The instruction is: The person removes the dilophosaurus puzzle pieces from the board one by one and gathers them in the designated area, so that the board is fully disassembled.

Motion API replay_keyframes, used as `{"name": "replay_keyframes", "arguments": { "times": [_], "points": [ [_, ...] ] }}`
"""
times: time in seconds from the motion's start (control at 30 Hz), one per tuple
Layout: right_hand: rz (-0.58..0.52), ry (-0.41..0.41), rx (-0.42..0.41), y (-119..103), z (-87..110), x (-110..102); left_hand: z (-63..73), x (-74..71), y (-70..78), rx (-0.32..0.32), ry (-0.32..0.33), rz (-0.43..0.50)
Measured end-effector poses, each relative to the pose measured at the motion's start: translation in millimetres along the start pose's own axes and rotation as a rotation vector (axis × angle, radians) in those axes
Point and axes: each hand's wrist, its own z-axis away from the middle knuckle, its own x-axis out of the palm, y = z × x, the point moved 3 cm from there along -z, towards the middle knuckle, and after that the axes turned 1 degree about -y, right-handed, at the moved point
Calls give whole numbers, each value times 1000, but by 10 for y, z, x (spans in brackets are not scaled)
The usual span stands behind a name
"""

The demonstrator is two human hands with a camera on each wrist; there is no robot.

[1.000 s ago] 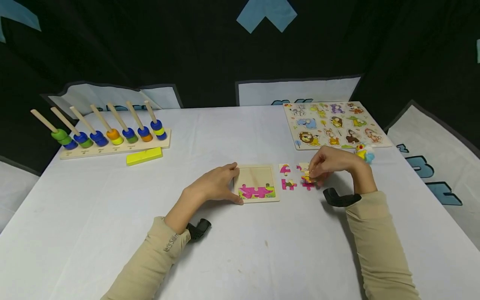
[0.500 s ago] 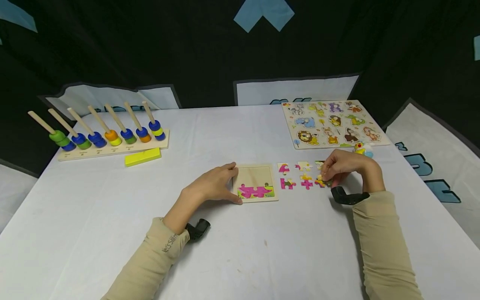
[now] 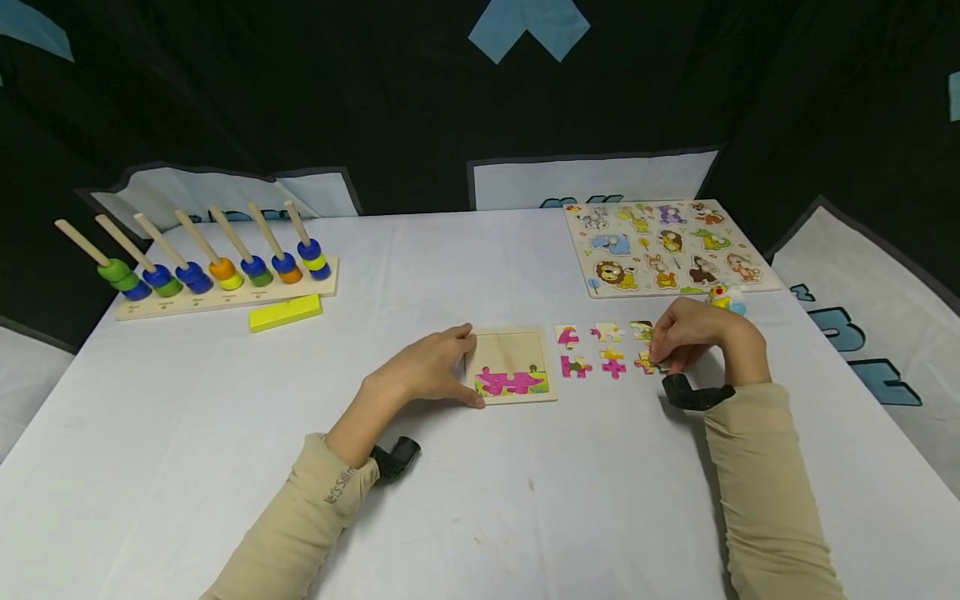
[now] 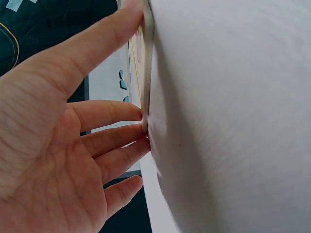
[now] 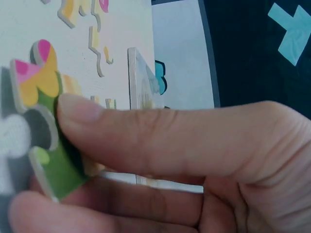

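Note:
My left hand (image 3: 427, 367) rests along the left side of a small wooden puzzle tray (image 3: 510, 343), thumb at the front corner, fingertips at the back one. In the left wrist view its fingers (image 4: 112, 114) extend fairly straight to the tray's edge (image 4: 147, 73). A pink and green picture strip (image 3: 510, 383) fills the tray's lower part; bare wood shows above. My right hand (image 3: 693, 329) pinches a jigsaw piece (image 5: 58, 170), green with yellow and pink, between thumb and fingers, low over the table. Loose jigsaw pieces (image 3: 576, 367) lie in two rows between tray and right hand.
A wooden bead counter (image 3: 300, 287) with pegs and coloured rings stands at the back left, a yellow block (image 3: 285, 313) before it. An animal puzzle board (image 3: 648, 267) lies at the back right. A small colourful toy (image 3: 723, 297) stands just behind my right hand.
My right hand has moved right, away from the middle loose pieces, uncovering them and the pieces at the right end of the rows. My left hand stays at the tray.

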Motion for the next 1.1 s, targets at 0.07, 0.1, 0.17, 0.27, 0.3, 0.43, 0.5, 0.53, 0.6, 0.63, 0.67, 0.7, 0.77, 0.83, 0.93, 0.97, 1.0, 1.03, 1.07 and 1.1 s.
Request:
{"name": "replay_keyframes", "arguments": {
  "times": [0.07,0.1,0.17,0.27,0.3,0.43,0.5,0.53,0.6,0.63,0.67,0.7,0.77,0.83,0.93,0.97,1.0,1.03,1.07,1.1],
  "points": [
    [11,13,15,-13,4,-2,0,1,-2,0,0,2],
    [19,18,22,-17,5,-4,-1,1,-3,0,0,2],
    [27,26,40,-23,6,-7,-1,0,-3,0,1,2],
    [41,34,75,-21,5,-13,2,-4,-2,0,4,0],
    [48,37,85,-20,4,-15,3,-6,-1,-1,4,-1],
    [71,45,106,-10,-1,-16,8,-12,2,-3,2,-3],
    [74,50,99,-13,3,-16,10,-13,4,-3,1,-2],
    [72,55,95,-16,7,-17,11,-13,4,-2,1,-1],
    [70,69,84,-28,24,-22,12,-13,5,-2,1,0],
    [72,77,77,-37,36,-27,13,-13,6,-3,1,1],
    [73,87,73,-48,51,-34,13,-12,6,-3,1,1],
    [79,101,70,-59,67,-43,12,-12,6,-3,2,1],
    [105,134,59,-86,96,-68,8,-10,5,-4,2,0],
    [129,187,48,-126,121,-93,5,-8,5,-5,3,-3],
    [120,325,15,-208,149,-123,-2,-4,3,-7,5,-10],
    [108,380,-2,-243,156,-126,-2,-3,2,-8,5,-11],
    [92,438,-25,-277,162,-128,-3,-2,1,-9,4,-14],
    [72,493,-48,-311,168,-126,-3,0,1,-10,2,-14],
    [51,547,-71,-344,173,-120,-4,2,0,-10,0,-14],
    [34,596,-99,-379,176,-112,-3,3,-1,-11,-2,-15]
  ]
}}
